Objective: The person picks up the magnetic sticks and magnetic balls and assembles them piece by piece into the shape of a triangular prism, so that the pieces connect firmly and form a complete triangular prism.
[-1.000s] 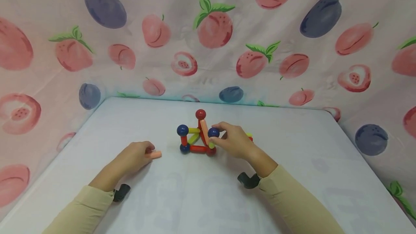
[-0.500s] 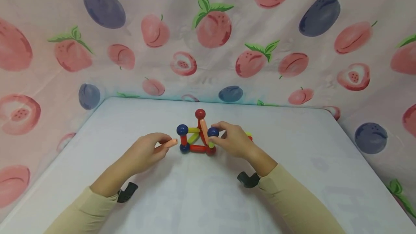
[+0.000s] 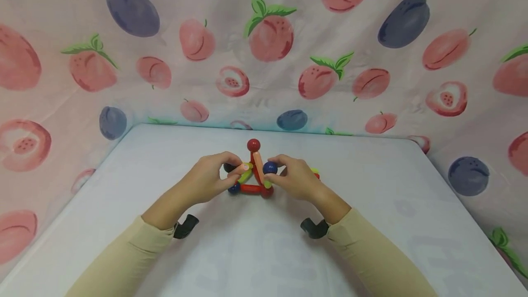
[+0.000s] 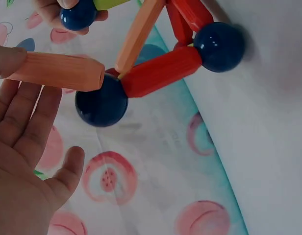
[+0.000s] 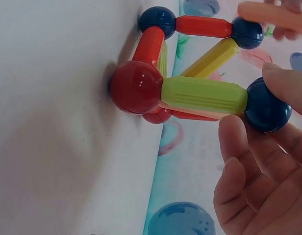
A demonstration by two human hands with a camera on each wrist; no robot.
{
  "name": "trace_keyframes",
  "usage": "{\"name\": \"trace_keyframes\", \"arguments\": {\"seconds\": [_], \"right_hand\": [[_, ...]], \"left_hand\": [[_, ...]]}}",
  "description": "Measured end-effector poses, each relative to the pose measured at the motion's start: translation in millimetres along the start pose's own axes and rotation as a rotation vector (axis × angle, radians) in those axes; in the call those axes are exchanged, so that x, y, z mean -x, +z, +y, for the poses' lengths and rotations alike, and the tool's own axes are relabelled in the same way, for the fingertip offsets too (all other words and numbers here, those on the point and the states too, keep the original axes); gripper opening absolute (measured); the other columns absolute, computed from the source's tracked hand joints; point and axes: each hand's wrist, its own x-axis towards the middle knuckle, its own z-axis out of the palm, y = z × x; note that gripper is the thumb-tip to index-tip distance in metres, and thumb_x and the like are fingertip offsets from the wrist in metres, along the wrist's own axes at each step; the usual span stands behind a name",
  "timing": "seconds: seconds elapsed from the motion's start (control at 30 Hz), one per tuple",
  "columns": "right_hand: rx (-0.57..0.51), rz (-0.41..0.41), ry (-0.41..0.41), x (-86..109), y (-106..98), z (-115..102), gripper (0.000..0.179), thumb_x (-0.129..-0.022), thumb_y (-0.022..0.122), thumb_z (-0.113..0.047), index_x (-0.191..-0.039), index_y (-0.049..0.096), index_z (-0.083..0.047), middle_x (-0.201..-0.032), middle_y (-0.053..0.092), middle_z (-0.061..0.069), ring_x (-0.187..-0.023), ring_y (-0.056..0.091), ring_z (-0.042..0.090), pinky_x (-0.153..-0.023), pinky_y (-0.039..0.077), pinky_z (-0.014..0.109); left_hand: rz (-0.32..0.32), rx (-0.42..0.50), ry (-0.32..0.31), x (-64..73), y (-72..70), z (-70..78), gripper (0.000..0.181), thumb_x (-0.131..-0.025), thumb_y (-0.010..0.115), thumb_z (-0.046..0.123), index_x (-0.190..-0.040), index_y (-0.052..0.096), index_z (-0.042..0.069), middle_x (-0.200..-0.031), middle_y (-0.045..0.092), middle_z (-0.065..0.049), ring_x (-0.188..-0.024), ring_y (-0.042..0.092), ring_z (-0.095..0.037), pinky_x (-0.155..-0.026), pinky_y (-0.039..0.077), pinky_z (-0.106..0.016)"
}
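Observation:
A structure of coloured ball-and-rod building pieces stands mid-table. My left hand point(image 3: 208, 178) pinches an orange rod point(image 4: 60, 72) between thumb and fingers; its free end overlaps the structure's upper left blue ball point(image 4: 102, 107) in the left wrist view. That ball tops an upright red rod point(image 4: 163, 71). My right hand point(image 3: 299, 178) holds another blue ball point(image 3: 270, 167) with thumb and fingertips. Below this ball a green rod point(image 5: 205, 94) runs down to a red ball point(image 5: 136, 87) on the table. A second red ball point(image 3: 253, 145) tops the structure's rear corner.
Behind my right hand a small yellow and red piece point(image 3: 316, 173) shows, mostly hidden. Fruit-printed cloth point(image 3: 165, 100) rises behind and beside the white table point(image 3: 255, 251). A dark curved piece point(image 3: 315, 229) sits at each wrist.
My left hand has lifted the orange rod from the table and carried it right, up to the structure's left blue ball. The right hand stays on its blue ball.

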Motion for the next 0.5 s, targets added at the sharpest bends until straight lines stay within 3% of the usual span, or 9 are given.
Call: {"name": "trace_keyframes", "arguments": {"seconds": [0.1, 0.17, 0.23, 0.4, 0.5], "right_hand": [[-0.006, -0.001, 0.000, 0.4, -1, 0, 0.051, -0.091, 0.075, -0.032, -0.134, 0.061, -0.009, -0.113, 0.066, 0.004, -0.086, 0.060, 0.017, -0.066, 0.053, 0.028], [-0.006, -0.002, -0.002, 0.9, -1, 0, 0.051, -0.091, 0.076, -0.032, -0.134, 0.061, -0.009, -0.113, 0.066, 0.004, -0.085, 0.060, 0.017, -0.066, 0.053, 0.028], [-0.009, -0.003, 0.001, 0.8, 0, 0, 0.051, -0.090, 0.076, -0.031, -0.134, 0.061, -0.009, -0.113, 0.065, 0.004, -0.086, 0.059, 0.017, -0.066, 0.053, 0.028], [-0.008, -0.009, 0.020, 0.2, 0, 0, 0.051, -0.091, 0.076, -0.031, -0.135, 0.061, -0.010, -0.114, 0.064, 0.004, -0.086, 0.059, 0.018, -0.065, 0.053, 0.028], [-0.007, -0.011, 0.026, 0.5, -1, -1, 0.052, -0.091, 0.075, -0.032, -0.135, 0.061, -0.010, -0.114, 0.064, 0.004, -0.085, 0.058, 0.018, -0.064, 0.053, 0.028]], "left_hand": [[0.000, -0.001, 0.031, -8.5, 4.2, -0.3, 0.021, -0.092, 0.075, 0.019, -0.107, 0.070, 0.005, -0.094, 0.071, 0.001, -0.087, 0.064, -0.020, -0.093, 0.050, -0.047], [-0.006, -0.004, 0.034, -12.2, 6.6, -1.8, 0.020, -0.091, 0.076, 0.018, -0.106, 0.071, 0.005, -0.096, 0.072, -0.001, -0.090, 0.066, -0.023, -0.105, 0.040, -0.057], [-0.021, 0.001, 0.017, -15.1, 8.8, -3.8, 0.020, -0.090, 0.077, 0.016, -0.106, 0.071, 0.006, -0.100, 0.073, -0.003, -0.093, 0.066, -0.027, -0.106, 0.038, -0.060], [-0.067, 0.033, -0.056, -20.0, 12.5, -6.6, 0.022, -0.092, 0.075, 0.021, -0.108, 0.071, 0.007, -0.102, 0.072, -0.004, -0.095, 0.065, -0.026, -0.086, 0.056, -0.043], [-0.081, 0.025, -0.069, -23.5, 14.9, -6.8, 0.026, -0.093, 0.074, 0.027, -0.110, 0.070, 0.007, -0.102, 0.072, -0.003, -0.095, 0.066, -0.023, -0.086, 0.056, -0.041]]}}
